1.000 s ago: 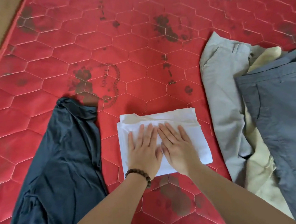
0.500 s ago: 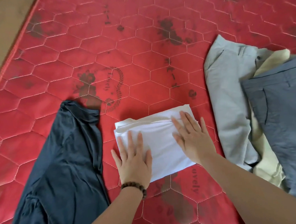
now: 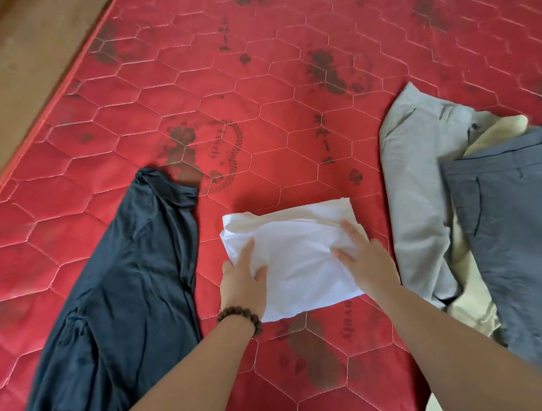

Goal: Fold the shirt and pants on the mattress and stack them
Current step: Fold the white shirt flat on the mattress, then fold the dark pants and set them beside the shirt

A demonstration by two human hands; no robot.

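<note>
- Left hand sits at the left edge of the folded white shirt, thumb on top, fingers apparently slipped beneath, so it grips that side.
- Right hand takes the right edge in much the same way, with fingers pressing into the cloth and wrinkling it.
- Shirt lies mid-mattress, between the dark garment on the left and the grey pants piled on the right.
- Light, limp cotton, I judge: support both sides from beneath, or the fold will sag open.
</note>
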